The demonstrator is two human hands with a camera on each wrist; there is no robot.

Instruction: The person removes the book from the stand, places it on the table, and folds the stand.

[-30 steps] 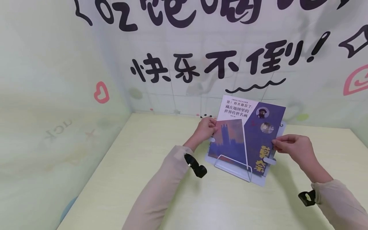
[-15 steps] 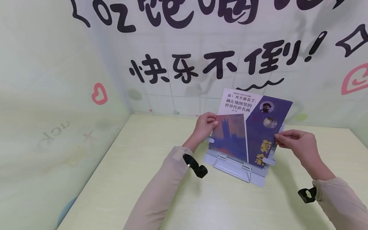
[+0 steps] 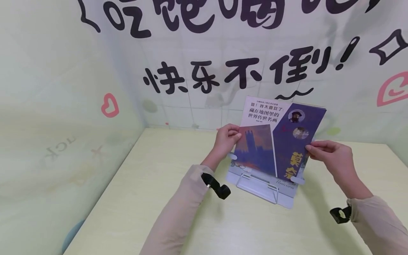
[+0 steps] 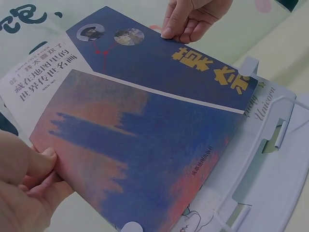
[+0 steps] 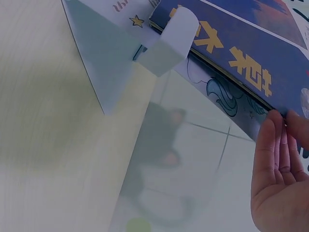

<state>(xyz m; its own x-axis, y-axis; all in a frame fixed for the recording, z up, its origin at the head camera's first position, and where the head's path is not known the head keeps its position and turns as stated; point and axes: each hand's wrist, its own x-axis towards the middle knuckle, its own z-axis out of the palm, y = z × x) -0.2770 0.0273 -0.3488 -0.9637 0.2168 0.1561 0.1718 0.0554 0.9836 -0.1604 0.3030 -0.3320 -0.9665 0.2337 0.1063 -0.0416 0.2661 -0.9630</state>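
A book (image 3: pixel 258 148) with a painted tower picture and dark blue cover leans back on a white book stand (image 3: pixel 285 202). Its left edge is pinched between thumb and fingers of my left hand (image 3: pixel 225 142). On the opposite edge, my right hand (image 3: pixel 334 161) pinches it, as the right wrist view also shows. The book's lower edge sits above the stand's wire lip (image 3: pixel 257 194). Side clips, a left one (image 3: pixel 232 156) and a right one (image 3: pixel 298 180), overlap the book's sides. Below the book, a pale panel (image 4: pixel 263 104) with "Unicorn" lettering and a drawing shows.
The stand rests on a pale wooden table (image 3: pixel 153 170). Behind it rises a light fabric backdrop (image 3: pixel 178 109) with large black characters. Another pale wall (image 3: pixel 63 106) runs along the left. Black straps sit on both wrists, including a left strap (image 3: pixel 216 186).
Both hands have raised the book a little along the stand. More of the printed panel now shows beneath its lower edge. The stand stays in place.
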